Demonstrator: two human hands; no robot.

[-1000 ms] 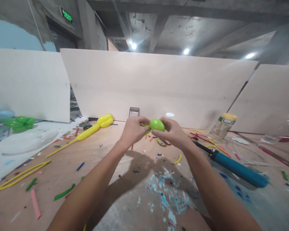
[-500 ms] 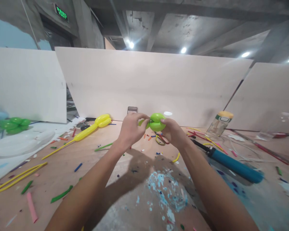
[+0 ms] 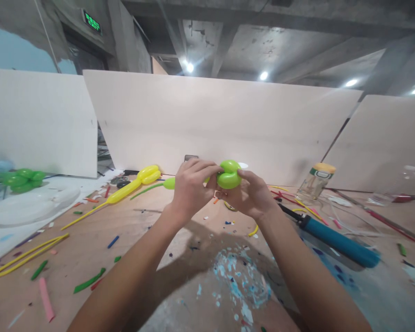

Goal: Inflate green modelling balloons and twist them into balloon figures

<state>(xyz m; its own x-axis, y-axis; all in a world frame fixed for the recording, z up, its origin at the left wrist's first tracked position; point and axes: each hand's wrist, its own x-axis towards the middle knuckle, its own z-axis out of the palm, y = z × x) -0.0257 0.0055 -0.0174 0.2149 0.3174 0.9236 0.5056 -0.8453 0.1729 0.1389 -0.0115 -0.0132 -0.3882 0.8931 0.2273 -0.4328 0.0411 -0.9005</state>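
Between my two hands is a lime-green modelling balloon (image 3: 229, 179), twisted into two plump loops pressed side by side. My left hand (image 3: 196, 184) is closed round the balloon just left of the loops, its fingertips against the twist. The rest of the balloon passes behind this hand, and its thin uninflated tail points left. My right hand (image 3: 254, 191) grips the loops from the right, with thumb and fingers along their side and underside. Left of my hands lies a yellow twisted balloon (image 3: 133, 185) with a long thin tail.
A blue hand pump (image 3: 339, 240) lies at right, near a yellow-lidded jar (image 3: 316, 180). A phone (image 3: 191, 157) leans by the white board (image 3: 221, 120). Green balloons (image 3: 24, 180) sit far left. Balloon scraps and blue paint flecks (image 3: 238, 276) litter the table.
My left hand has turned and closed further over the balloon, and its tail now shows at left. The loops have shifted slightly right, and my right fingers have come underneath.
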